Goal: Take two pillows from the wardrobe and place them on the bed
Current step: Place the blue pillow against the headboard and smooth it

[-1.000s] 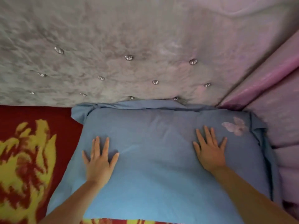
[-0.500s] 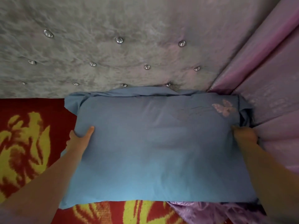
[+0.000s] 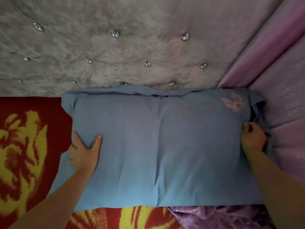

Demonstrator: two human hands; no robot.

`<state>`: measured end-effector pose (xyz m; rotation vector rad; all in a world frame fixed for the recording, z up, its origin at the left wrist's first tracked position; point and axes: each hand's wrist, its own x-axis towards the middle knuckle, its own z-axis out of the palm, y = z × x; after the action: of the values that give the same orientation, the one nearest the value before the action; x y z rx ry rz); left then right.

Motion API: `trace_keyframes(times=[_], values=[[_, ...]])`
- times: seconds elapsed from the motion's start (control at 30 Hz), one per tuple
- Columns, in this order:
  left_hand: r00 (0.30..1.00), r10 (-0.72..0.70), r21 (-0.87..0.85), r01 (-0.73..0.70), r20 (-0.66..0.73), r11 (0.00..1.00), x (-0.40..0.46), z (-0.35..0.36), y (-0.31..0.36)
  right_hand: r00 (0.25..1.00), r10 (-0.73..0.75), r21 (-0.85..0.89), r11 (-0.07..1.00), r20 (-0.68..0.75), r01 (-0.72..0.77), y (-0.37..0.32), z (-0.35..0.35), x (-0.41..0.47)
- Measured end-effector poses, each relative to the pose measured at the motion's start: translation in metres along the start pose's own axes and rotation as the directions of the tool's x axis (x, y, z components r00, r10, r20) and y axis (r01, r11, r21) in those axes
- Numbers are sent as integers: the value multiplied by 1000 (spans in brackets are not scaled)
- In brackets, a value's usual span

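A blue pillow (image 3: pixel 161 146) with a pink butterfly near its far right corner lies flat on the bed's red and yellow blanket (image 3: pixel 21 146), its far edge against the headboard. My left hand (image 3: pixel 84 152) grips the pillow's left edge, thumb on top, fingers tucked under. My right hand (image 3: pixel 252 138) is closed on the right edge beside the bunched pillowcase flap. Only one pillow is in view.
A grey tufted headboard (image 3: pixel 132 47) with shiny buttons stands behind the pillow. Purple satin curtain or cover (image 3: pixel 283 80) fills the right side, and crumpled purple fabric (image 3: pixel 214 217) lies at the near edge below the pillow.
One second ago both palms lay flat on top of the pillow. They have moved out to its side edges and closed on them; the pillow now shows a crease down its middle.
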<state>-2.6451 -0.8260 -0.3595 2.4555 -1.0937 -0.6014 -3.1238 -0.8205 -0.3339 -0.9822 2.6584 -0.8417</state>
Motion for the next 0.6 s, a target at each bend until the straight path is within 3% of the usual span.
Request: trace_keyframes(times=[0.1, 0.27, 0.33, 0.47, 0.6], values=[[993, -38, 231, 10, 114, 973, 10, 1, 1, 995, -6, -117, 993, 102, 18, -8, 6, 6], [977, -91, 209, 49, 193, 977, 16, -8, 5, 996, -40, -278, 959, 80, 61, -23, -1, -22], [977, -49, 197, 8, 206, 980, 7, -15, 14, 985, -110, -309, 940, 133, 146, -38, -4, -48], [940, 234, 158, -277, 247, 948, -16, -39, 71, 865, -278, -319, 847, 417, 426, -82, -18, -76], [786, 573, 193, -615, 231, 765, -27, -81, 144, 763, -470, -291, 729, 445, 619, -132, -61, -65]])
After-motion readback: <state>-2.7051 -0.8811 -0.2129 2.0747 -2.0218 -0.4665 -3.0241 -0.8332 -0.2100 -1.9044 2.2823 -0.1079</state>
